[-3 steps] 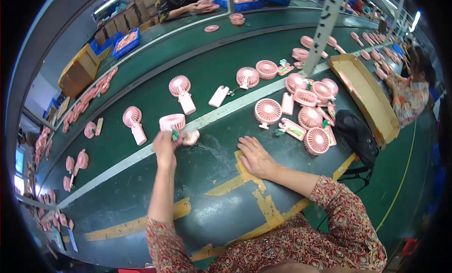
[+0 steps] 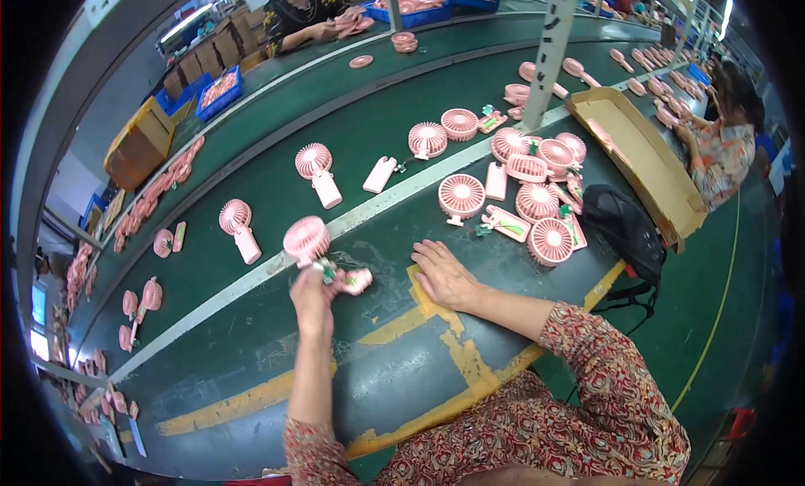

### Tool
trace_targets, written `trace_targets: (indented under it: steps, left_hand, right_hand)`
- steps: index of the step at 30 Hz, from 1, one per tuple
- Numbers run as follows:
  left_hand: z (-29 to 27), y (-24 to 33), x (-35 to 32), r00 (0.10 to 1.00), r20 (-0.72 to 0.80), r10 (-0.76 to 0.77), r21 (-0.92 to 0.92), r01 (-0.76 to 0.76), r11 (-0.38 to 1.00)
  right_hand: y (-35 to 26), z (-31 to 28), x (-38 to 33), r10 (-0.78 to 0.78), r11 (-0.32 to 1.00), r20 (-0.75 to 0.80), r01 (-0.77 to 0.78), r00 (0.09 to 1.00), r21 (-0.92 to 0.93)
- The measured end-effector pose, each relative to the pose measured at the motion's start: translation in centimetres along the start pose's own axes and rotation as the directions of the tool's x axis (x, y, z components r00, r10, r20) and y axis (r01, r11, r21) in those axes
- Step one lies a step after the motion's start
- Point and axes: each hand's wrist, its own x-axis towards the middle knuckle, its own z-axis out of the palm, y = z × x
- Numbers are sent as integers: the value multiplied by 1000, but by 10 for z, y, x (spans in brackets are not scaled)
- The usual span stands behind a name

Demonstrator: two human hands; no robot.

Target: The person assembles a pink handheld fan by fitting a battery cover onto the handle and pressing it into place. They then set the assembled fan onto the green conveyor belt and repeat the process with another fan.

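My left hand [image 2: 314, 300] is closed on a pink handheld fan [image 2: 307, 239], its round grille pointing away from me. A green part shows at the fan's neck, and a pink handle piece [image 2: 355, 280] sticks out to the right of my fingers. Flat on the dark worktable [image 2: 394, 352], over a strip of yellow tape, rests my right hand [image 2: 446, 276], open and holding nothing. Beyond it and to the right lies a pile of pink fan heads [image 2: 537, 201] and handles, some with green circuit parts. The nearest fan head [image 2: 551, 241] lies face up.
A green conveyor belt [image 2: 277, 184] carries several pink fans past a pale metal rail [image 2: 369, 211]. A white post [image 2: 550, 58] rises behind the pile. At right are a cardboard tray [image 2: 646, 167], a black bag [image 2: 622, 230] and a co-worker [image 2: 728, 163]; another person [image 2: 306, 16] sits across the belt.
My left hand has drawn the fan slightly right and toward me, and the grille has tilted up. The right hand still rests on the table. The whole view has shifted a little.
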Motion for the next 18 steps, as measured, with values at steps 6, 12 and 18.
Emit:
trace_targets:
  steps: [6, 12, 18]
  left_hand:
    - [3, -36, -85, 991, 106, -85, 129, 71, 989]
    - [0, -24, -118, 957, 133, 260, 795, -259, 548]
    - [-8, -12, -125, 894, 71, 443, 948, -199, 249]
  right_hand:
    - [-4, 0, 2, -36, 999, -7, 36, 999, -20]
    - [-5, 0, -1, -44, 999, -23, 43, 999, -21]
    - [-9, 0, -2, -24, 1000, -1, 24, 1000, -13]
